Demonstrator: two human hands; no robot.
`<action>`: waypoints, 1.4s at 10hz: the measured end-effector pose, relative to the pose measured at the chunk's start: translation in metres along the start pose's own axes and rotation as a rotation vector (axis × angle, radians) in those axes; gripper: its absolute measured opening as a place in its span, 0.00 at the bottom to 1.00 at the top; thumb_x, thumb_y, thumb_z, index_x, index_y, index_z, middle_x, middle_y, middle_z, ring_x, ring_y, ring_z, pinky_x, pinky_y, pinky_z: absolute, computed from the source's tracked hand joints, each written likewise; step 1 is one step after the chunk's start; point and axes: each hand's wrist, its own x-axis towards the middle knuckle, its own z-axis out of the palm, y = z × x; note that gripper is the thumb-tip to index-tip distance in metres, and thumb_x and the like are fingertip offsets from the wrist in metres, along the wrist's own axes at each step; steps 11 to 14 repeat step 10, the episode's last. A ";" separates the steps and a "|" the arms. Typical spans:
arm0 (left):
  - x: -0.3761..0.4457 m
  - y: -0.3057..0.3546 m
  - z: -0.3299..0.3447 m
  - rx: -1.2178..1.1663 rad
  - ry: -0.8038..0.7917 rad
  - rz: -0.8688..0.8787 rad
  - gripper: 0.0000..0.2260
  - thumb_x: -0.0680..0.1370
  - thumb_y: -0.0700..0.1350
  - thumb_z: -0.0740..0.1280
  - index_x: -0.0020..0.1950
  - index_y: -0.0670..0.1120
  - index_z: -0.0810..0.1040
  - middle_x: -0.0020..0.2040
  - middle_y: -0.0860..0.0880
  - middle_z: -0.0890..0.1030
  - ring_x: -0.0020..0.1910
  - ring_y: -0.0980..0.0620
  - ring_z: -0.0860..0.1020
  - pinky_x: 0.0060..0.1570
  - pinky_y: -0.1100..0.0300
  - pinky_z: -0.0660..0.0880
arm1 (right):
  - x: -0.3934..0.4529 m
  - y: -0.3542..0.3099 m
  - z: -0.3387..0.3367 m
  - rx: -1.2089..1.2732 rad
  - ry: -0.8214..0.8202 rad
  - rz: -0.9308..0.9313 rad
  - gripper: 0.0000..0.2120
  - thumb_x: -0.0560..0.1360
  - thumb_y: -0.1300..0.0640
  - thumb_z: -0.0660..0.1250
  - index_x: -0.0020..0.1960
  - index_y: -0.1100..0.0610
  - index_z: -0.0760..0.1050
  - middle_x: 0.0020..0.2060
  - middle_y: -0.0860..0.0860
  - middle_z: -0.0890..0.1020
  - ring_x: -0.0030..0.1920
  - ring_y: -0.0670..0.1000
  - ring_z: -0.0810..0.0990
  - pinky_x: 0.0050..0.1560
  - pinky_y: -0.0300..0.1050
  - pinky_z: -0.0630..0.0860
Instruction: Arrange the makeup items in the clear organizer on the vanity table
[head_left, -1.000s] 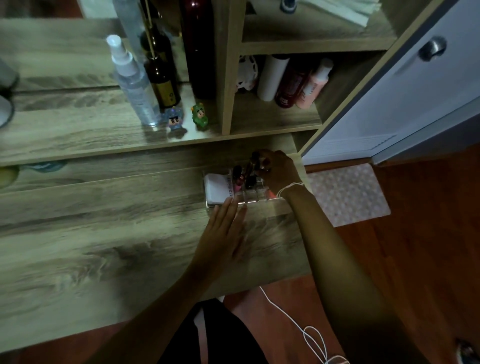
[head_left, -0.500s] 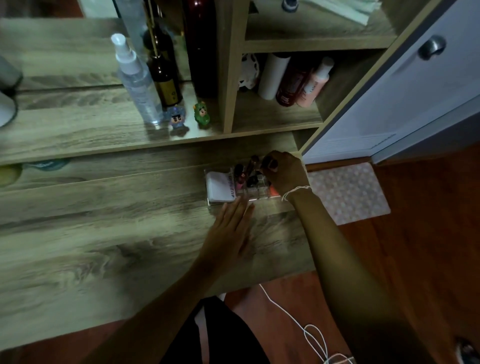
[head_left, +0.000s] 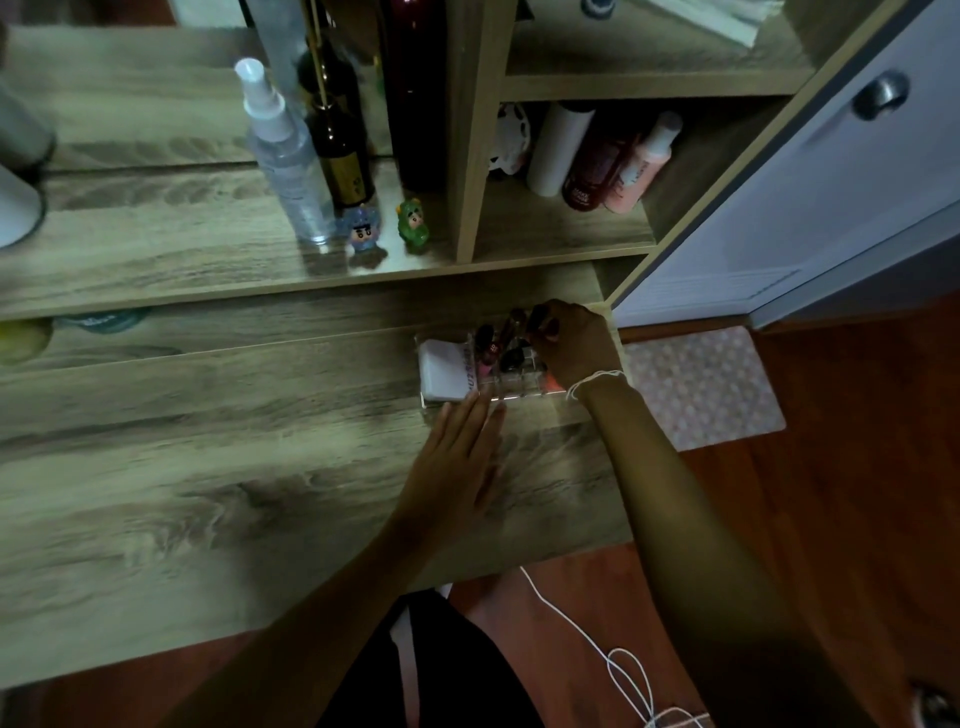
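Observation:
A clear organizer (head_left: 519, 397) stands near the right end of the wooden vanity table (head_left: 208, 467). Its left section holds a white box (head_left: 441, 371); several dark and pink lipstick tubes (head_left: 488, 351) stand in its small slots. My right hand (head_left: 574, 343) reaches over the organizer's far right corner, fingers closed around a dark tube (head_left: 537, 316) standing there. My left hand (head_left: 452, 462) lies flat on the table, fingers straight, fingertips touching the organizer's front edge.
On the raised shelf behind stand a clear spray bottle (head_left: 288, 156), a brown bottle (head_left: 340, 150), a dark red bottle (head_left: 415, 93) and two small figurines (head_left: 384, 228). A cubby holds more bottles (head_left: 608, 161). A white door (head_left: 810, 197), mat (head_left: 701, 387) and cord (head_left: 613, 660) lie to the right.
My left hand has stayed at the organizer's front. My right hand has shifted slightly at the organizer's far right corner, still on the dark tube.

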 end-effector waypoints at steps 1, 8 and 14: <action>0.001 0.002 -0.001 -0.004 0.002 0.009 0.28 0.77 0.47 0.68 0.73 0.36 0.65 0.73 0.36 0.66 0.73 0.37 0.64 0.71 0.41 0.58 | 0.000 -0.001 -0.001 0.007 -0.012 0.008 0.12 0.75 0.54 0.68 0.55 0.59 0.77 0.51 0.59 0.83 0.50 0.58 0.82 0.54 0.51 0.79; -0.001 0.001 0.001 -0.005 0.016 0.016 0.30 0.77 0.47 0.69 0.74 0.36 0.63 0.74 0.37 0.66 0.74 0.39 0.63 0.72 0.43 0.54 | -0.004 -0.001 -0.012 0.019 0.034 0.001 0.11 0.72 0.60 0.70 0.54 0.62 0.78 0.50 0.62 0.83 0.51 0.61 0.81 0.53 0.50 0.78; -0.003 0.002 0.002 0.013 0.055 0.029 0.30 0.76 0.46 0.70 0.73 0.37 0.64 0.73 0.37 0.66 0.73 0.39 0.63 0.72 0.44 0.54 | -0.005 -0.006 -0.013 0.010 0.021 0.029 0.11 0.73 0.61 0.69 0.55 0.61 0.77 0.50 0.62 0.83 0.51 0.61 0.81 0.53 0.50 0.77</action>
